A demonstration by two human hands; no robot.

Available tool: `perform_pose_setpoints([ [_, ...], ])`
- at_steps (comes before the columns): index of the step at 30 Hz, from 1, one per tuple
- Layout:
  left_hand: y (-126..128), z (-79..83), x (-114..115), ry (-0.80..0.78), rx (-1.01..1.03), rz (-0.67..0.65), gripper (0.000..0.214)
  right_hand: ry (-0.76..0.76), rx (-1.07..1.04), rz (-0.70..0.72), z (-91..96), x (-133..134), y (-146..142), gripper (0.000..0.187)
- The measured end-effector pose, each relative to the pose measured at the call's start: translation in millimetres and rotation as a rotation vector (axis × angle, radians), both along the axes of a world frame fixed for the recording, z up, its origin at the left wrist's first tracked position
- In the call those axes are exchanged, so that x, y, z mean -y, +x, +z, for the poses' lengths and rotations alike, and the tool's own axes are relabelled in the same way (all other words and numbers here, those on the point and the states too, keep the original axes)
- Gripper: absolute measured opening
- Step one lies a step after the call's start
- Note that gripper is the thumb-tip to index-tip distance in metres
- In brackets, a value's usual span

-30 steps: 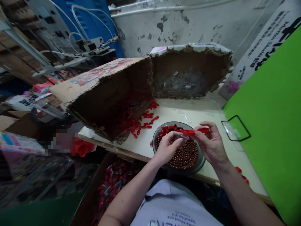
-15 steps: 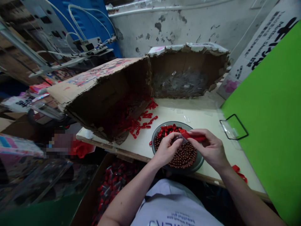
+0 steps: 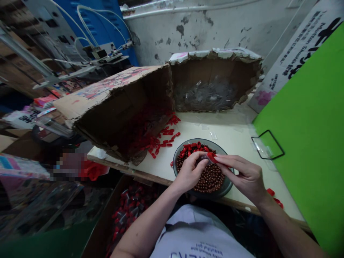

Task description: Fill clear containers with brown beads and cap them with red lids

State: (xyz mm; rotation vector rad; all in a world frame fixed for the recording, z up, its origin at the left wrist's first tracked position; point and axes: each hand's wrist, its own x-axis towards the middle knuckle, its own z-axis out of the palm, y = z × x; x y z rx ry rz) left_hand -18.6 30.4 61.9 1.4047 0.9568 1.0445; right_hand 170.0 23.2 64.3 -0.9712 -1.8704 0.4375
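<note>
Over a grey bowl [image 3: 229, 184] of shiny brown beads [image 3: 209, 180], my two hands meet. My left hand [image 3: 190, 171] is closed, thumb against fingers, on a small clear plastic tube [image 3: 205, 157] that its fingers partly cover. A red plastic cap [image 3: 212, 157] sits at the tube's right end. My right hand [image 3: 246, 176] pinches this cap between thumb and fingertips. More red caps [image 3: 192, 146] lie on the beads at the bowl's far side. Whether anything is inside the tube I cannot make out.
Left of the bowl, a cut-open cardboard box [image 3: 113, 104] spills red caps [image 3: 161, 141] onto the table [image 3: 242, 143]. Behind stands another box [image 3: 217, 68] of clear tubes. A green panel [image 3: 306, 125] borders the right. Below left, a carton holds capped tubes [image 3: 129, 208].
My right hand has shifted slightly right, and its fingers are straighter. The larger red piece that showed in its grip is no longer visible; a red cap shows at the fingertips. My left hand barely moved.
</note>
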Motion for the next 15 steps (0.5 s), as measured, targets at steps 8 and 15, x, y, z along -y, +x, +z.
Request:
perform_pose_setpoints([
  [8,-2.6,10.1,3.5,-0.014,-0.048,-0.054,0.028,-0.085,-0.104,-0.02,-4.2,4.2,-8.8,0.035],
  [15,5.3,8.2,11.7,-0.255,0.167,-0.029,0.024,0.081,0.005,-0.114,-1.8,14.4,-18.5,0.049],
])
